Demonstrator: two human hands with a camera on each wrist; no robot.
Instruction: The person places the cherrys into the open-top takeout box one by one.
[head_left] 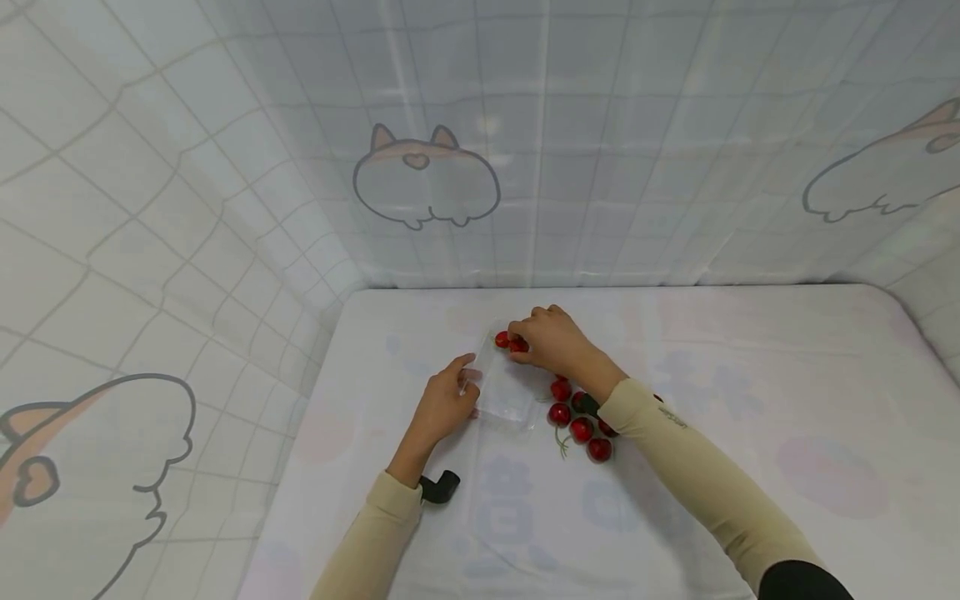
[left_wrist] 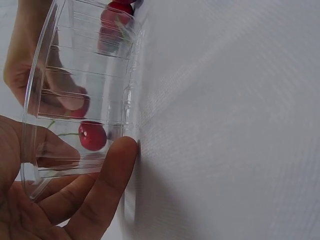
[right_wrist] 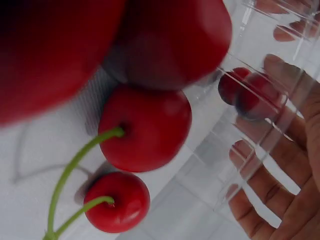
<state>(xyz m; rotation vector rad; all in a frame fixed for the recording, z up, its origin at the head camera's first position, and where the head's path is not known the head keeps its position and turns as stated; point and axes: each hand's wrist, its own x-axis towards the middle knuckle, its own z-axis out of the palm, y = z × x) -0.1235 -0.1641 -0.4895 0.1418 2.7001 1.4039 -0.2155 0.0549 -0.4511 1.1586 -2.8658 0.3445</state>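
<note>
A clear plastic container (head_left: 510, 407) sits on the cloth-covered table, its see-through wall filling much of the left wrist view. My left hand (head_left: 441, 406) grips its left side, thumb and fingers on either side of the wall. At the container's far end my right hand (head_left: 557, 340) pinches a red cherry (left_wrist: 83, 104) inside the wall. Beside it in the container lies another cherry (left_wrist: 93, 136) with a green stem. Under my right forearm, right of the container, is a group of loose cherries (head_left: 581, 429), partly hidden; two with joined green stems show large in the right wrist view.
The white table cloth (head_left: 720, 483) carries faint pastel prints. Behind the table hangs a pale grid-patterned curtain (head_left: 600, 167), which also runs down the left side. A black wrist mount (head_left: 440, 487) juts out beside my left wrist.
</note>
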